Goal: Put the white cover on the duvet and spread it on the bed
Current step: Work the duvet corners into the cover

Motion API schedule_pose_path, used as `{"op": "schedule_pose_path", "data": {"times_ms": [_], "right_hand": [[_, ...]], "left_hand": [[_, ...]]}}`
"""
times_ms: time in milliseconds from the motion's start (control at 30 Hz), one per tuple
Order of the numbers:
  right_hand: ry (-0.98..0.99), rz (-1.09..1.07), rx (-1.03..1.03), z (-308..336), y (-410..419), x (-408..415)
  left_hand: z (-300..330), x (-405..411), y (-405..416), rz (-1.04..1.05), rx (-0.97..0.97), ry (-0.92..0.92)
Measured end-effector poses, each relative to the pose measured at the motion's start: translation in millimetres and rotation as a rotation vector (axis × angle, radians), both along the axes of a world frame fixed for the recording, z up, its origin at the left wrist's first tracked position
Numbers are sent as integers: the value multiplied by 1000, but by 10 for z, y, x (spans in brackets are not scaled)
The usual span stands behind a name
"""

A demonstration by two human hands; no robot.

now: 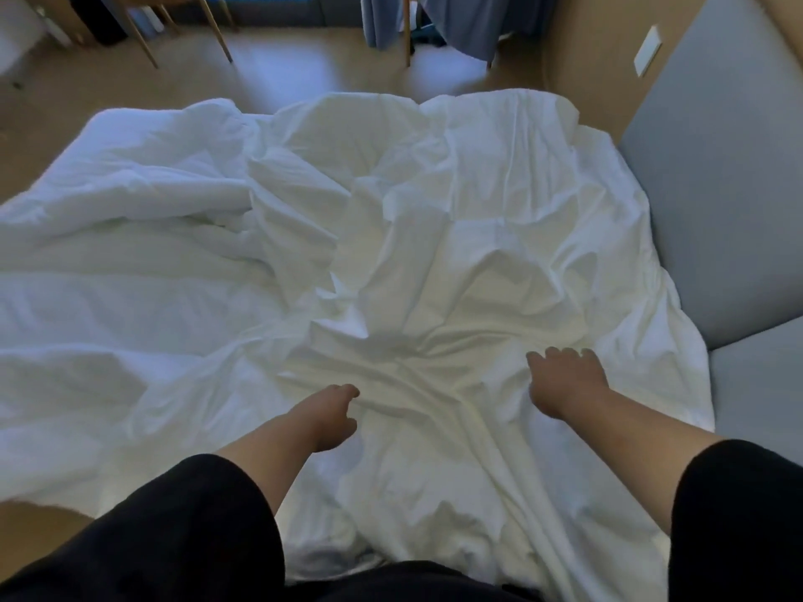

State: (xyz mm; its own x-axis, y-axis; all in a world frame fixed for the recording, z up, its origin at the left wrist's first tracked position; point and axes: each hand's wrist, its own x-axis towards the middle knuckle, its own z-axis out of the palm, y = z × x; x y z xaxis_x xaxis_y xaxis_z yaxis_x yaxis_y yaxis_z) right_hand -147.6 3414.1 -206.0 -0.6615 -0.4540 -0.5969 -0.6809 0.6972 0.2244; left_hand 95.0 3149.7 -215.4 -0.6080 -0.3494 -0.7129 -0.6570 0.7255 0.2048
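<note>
Head view of a bed, seen from above at its near edge. A white cover [456,236] lies crumpled across the middle and right of the bed, its folds running from the far edge down to the near edge, where it hangs toward the person. To the left lies the duvet [121,219], thicker and puffier, bluish-white in the light, in broad soft ridges; where the cover ends and the duvet begins cannot be told exactly along the central folds.

The left hand [330,417] reaches over the near middle of the cover, fingers curled inward with the fingertips at the fabric; whether they pinch a fold cannot be told. The right hand [565,382] lies palm down on the cover to the right, well apart from the left hand, its fingers bent over a raised ridge of cloth and seeming to gather it. Creases radiate between the two hands. Both forearms are bare below black sleeves [182,527].

At the right, a grey padded headboard [712,202] stands against the bed's right edge, with a white wall plate [647,57] beside it. On the far side, a brown floor [304,67], wooden furniture legs [217,32] and a blue curtain [469,23] are visible.
</note>
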Motion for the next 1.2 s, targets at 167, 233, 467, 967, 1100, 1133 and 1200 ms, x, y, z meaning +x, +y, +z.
{"op": "schedule_pose_path", "data": {"times_ms": [167,233,467,967,1100,1133,1200], "right_hand": [[-96,-10,-41,-177,-788,753],[-137,-43,-49,-251,-1132,1080],[-266,-227,-147,-389,-2564,2173],[-371,25,-270,-1107,-4427,3765],[-365,193,-164,-1378,-4261,3957],[-419,232,-149,-1390,-4182,4012],[-556,285,-129,-1364,-4000,4137]], "left_hand": [[-105,456,-650,32,11,110],[-173,711,-1029,62,-6,139],[-523,1677,-2556,127,-121,126],[-1320,2534,-2928,339,380,344],[-1327,2960,-2708,452,474,201],[-1328,3076,-2654,464,538,135],[-1307,3302,-2537,422,677,6]]}}
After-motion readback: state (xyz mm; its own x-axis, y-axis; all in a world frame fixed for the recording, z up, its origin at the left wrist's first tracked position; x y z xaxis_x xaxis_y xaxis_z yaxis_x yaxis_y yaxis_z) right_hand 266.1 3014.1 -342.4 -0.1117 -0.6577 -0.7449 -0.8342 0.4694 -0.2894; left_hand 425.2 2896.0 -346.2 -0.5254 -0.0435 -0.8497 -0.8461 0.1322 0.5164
